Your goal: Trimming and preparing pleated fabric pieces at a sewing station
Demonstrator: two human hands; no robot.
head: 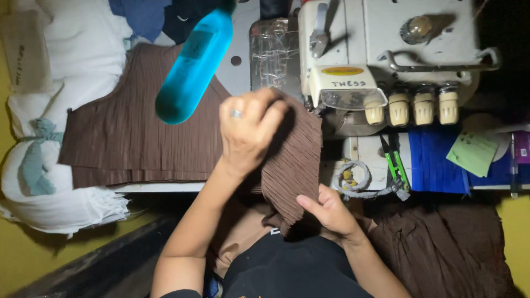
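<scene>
The left hand (248, 129) lies knuckles-up on a strip of brown pleated fabric (295, 160), fingers curled over its upper edge at the sewing machine (386, 55), which sits at 1 o'clock from it. The right hand (328, 212), at 5 o'clock from the left, pinches the strip's lower end between thumb and fingers. A larger brown pleated piece (127, 138) lies on the table (160, 187) at 9 o'clock. A blue bottle (193, 66) shows at 11 o'clock, green snips (395, 165) at 3 o'clock.
</scene>
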